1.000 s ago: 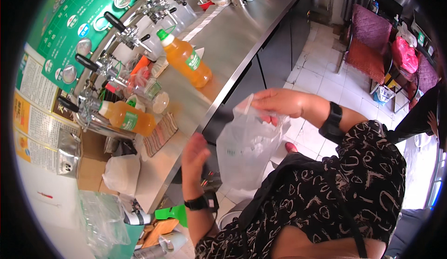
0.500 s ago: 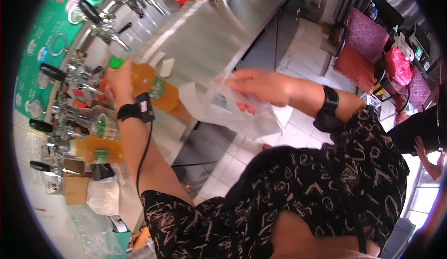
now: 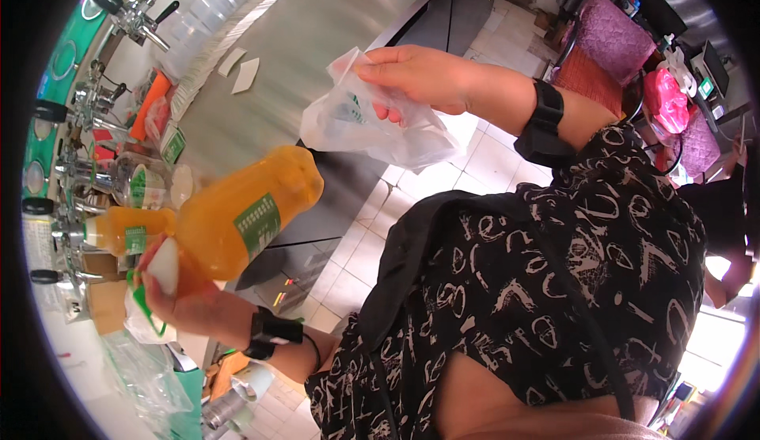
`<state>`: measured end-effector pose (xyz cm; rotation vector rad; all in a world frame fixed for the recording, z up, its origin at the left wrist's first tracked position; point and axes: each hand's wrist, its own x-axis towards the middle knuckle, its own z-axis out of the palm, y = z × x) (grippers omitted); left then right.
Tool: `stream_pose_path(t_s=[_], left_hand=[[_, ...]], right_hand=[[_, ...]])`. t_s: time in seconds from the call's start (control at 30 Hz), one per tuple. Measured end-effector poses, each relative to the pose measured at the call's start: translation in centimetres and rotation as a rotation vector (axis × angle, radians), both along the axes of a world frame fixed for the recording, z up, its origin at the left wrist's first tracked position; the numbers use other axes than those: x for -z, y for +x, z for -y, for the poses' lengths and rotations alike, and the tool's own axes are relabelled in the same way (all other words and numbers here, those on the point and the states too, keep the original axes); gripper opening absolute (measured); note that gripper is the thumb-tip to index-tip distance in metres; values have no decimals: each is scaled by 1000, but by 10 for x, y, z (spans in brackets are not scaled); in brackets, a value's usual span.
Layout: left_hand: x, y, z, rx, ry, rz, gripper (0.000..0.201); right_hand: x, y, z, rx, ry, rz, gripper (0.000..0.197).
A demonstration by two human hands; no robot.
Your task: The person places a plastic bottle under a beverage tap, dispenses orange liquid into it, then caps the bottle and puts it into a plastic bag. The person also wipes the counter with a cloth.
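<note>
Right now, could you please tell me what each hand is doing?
Left hand: closed on the orange plastic drink bottle.
Right hand: closed on the thin clear plastic bag.

Glossy plastic bottle (image 3: 245, 222), brushed-metal counter (image 3: 317, 52)

My left hand (image 3: 186, 301) grips a bottle (image 3: 245, 222) of orange drink near its neck end — it lies tilted, its rounded base pointing up and to the right, a green label across its middle. The liquid fills most of it. My right hand (image 3: 419, 80) pinches a thin clear plastic bag (image 3: 360, 123) by its top edge — the bag hangs crumpled and slack below my fingers, above and to the right of the bottle, not touching it.
</note>
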<state>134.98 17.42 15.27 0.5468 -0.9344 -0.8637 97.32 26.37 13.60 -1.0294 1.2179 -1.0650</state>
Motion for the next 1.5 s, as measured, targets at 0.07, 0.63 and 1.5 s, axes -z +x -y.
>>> stream_pose_path(t_s=[0.07, 0.63, 1.5], left_hand=[[-17, 5, -30, -38, 10, -33, 31], [6, -183, -28, 320, -93, 331, 13], [-45, -383, 221, 449, -165, 1306, 39]], right_hand=[[3, 6, -7, -31, 3, -1, 39], [-102, -46, -40, 64, -903, -12, 39], [-105, -313, 280, 341, -625, -295, 33]])
